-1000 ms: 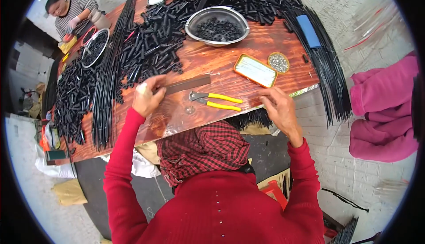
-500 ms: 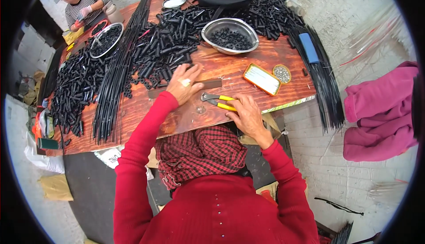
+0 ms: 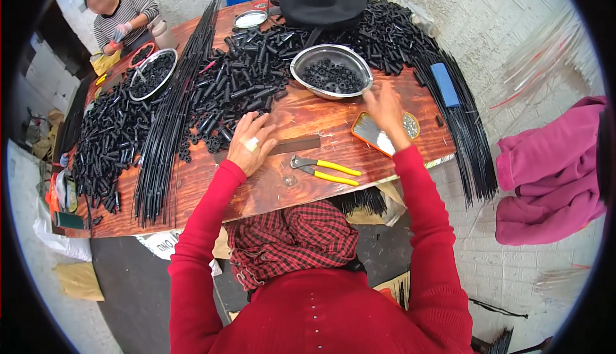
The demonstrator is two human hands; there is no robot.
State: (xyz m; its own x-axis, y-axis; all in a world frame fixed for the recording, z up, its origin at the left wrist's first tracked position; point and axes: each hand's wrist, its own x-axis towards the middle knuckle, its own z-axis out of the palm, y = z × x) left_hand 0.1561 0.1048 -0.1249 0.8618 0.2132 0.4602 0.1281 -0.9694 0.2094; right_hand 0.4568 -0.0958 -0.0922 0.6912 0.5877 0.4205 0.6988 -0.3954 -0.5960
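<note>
My left hand [image 3: 253, 146] lies on the wooden table with its fingers spread, touching a dark flat strip [image 3: 295, 145]. My right hand [image 3: 387, 111] is raised beside the metal bowl [image 3: 330, 52], its fingers apart near the rim, with nothing visible in them. Black ring-like pieces [image 3: 332, 77] fill the bottom of that bowl. Between my hands lie pincers with yellow handles [image 3: 337, 167], jaws to the left, touched by neither hand. Under my right wrist, a shallow rectangular tin [image 3: 364, 127] is partly hidden. Adjoining it, a round container holds small shiny metal pieces [image 3: 409, 125].
Black tubes [image 3: 247, 71] are heaped across the table. Bundles of long black rods lie left [image 3: 163, 132] and right [image 3: 463, 136], the right one under a blue block [image 3: 445, 84]. A black bag [image 3: 323, 7] sits at the back. Another person [image 3: 125, 17] works far left.
My right hand has let go of the pincers and moved up and right, over the tin towards the bowl. My left hand has shifted slightly left and nearer.
</note>
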